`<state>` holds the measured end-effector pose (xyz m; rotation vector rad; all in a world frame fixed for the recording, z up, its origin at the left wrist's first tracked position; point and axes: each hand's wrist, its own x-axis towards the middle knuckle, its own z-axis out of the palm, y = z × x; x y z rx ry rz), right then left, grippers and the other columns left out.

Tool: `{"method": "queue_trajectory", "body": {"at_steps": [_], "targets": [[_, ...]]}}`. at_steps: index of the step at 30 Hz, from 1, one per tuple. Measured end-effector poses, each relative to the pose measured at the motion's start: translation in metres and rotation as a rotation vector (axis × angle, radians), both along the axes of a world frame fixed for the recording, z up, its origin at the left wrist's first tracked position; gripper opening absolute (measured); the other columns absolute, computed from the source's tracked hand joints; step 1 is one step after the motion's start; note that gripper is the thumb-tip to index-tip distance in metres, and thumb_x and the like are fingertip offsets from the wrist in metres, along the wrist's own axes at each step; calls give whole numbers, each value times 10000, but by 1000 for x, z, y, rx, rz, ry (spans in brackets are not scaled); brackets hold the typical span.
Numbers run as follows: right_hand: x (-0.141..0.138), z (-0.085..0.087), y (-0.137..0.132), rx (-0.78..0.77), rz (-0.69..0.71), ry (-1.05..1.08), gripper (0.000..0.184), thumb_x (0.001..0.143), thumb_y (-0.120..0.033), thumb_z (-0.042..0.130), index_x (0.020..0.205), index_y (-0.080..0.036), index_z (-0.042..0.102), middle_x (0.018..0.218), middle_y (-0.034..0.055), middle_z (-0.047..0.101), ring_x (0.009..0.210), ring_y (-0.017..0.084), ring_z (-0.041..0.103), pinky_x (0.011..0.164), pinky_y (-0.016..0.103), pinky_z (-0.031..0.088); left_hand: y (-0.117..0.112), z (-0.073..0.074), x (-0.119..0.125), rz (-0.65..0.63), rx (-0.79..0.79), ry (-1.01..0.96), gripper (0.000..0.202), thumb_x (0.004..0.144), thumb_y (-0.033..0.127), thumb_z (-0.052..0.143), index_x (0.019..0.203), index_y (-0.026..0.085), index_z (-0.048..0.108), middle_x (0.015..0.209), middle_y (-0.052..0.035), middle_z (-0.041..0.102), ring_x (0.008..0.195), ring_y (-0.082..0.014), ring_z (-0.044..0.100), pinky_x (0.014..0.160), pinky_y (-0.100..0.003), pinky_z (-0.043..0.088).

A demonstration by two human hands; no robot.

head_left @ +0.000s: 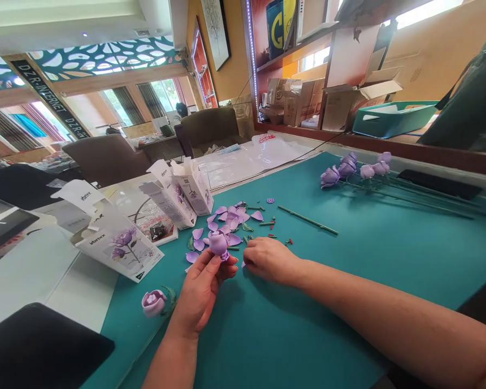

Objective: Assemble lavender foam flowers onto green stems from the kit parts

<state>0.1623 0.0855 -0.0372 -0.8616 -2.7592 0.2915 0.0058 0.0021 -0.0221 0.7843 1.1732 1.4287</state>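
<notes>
My left hand (pixel 204 283) grips a purple flower bud (pixel 217 241) made of plastic petals and holds it upright above the teal mat (pixel 308 302). My right hand (pixel 267 259) rests on the mat just right of the bud, fingers curled down over small parts; what they pinch is hidden. Loose purple petals (pixel 229 219) lie scattered just beyond both hands, with small green and red pieces (pixel 267 222). A long green stem (pixel 308 220) lies to the right of them.
A finished purple bud (pixel 154 302) lies at the mat's left edge. Several assembled purple flowers (pixel 356 170) with stems lie at the far right. Opened white boxes (pixel 117 240) (pixel 186 192) stand left. Black pads (pixel 36 346), chairs (pixel 105 156) and a shelf with cartons (pixel 340 102) surround the table.
</notes>
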Motion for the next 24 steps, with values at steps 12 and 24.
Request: {"method": "queue_trajectory", "body": {"at_steps": [12, 24], "targets": [[23, 29, 2, -726, 120, 806, 50, 807, -158, 563, 853, -177, 561, 743, -5, 614, 714, 121, 620, 652, 245, 487, -3, 2, -1, -42, 1, 56, 363, 640, 456, 770, 866, 188, 678, 779, -16, 701, 708, -139, 627, 718, -273, 495], [24, 35, -5, -486, 151, 784, 88, 825, -257, 620, 820, -170, 633, 702, -11, 589, 597, 84, 505, 545, 205, 429, -6, 2, -2, -119, 31, 91, 282, 723, 372, 725, 938, 199, 665, 705, -1, 636, 657, -123, 553, 647, -253, 442]]}}
